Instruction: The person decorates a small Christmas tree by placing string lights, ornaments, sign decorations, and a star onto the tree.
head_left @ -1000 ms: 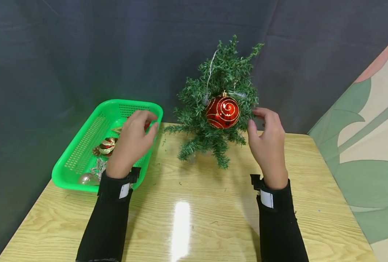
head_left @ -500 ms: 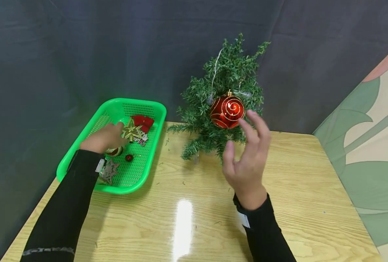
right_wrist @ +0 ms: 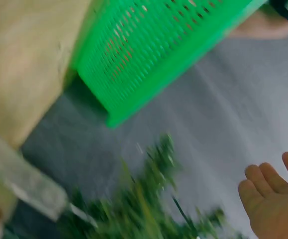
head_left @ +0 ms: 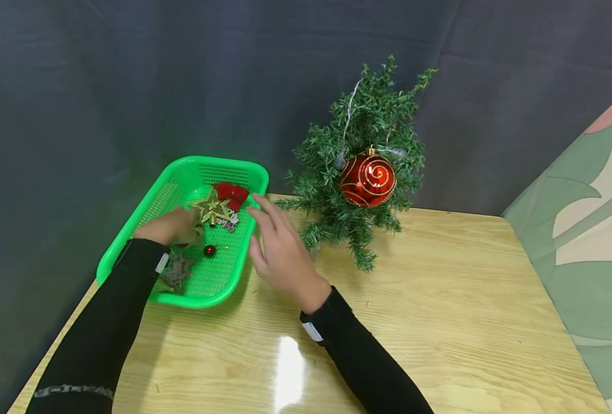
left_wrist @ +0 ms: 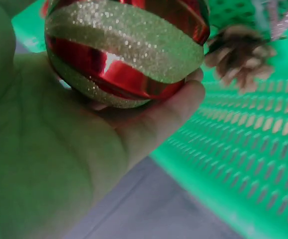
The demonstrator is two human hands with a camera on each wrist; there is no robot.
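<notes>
Inside the green basket [head_left: 124, 231], my left hand [head_left: 167, 226] grips a red Christmas ball [left_wrist: 129, 46] with glittery gold stripes. The left wrist view shows the fingers curled round its underside, while in the head view the hand covers most of it. Over the basket's right rim hovers my right hand [head_left: 285, 253], fingers extended and holding nothing. Close to the left hand lie a gold star [head_left: 211, 207], a red bow [head_left: 233, 195], a small red ball [head_left: 210, 250] and a glittery silver-grey star [head_left: 179, 269]. A pine cone [left_wrist: 240, 57] rests beside the held ball.
Right of the basket stands a small artificial Christmas tree [head_left: 362, 121], with a large red ball [head_left: 369, 179] patterned in gold swirls on its front. Behind the wooden table [head_left: 455, 310] hangs a dark curtain [head_left: 181, 75].
My left hand has gone down into the basket and taken hold of the striped ball. My right hand has moved left from the tree to the basket's right rim.
</notes>
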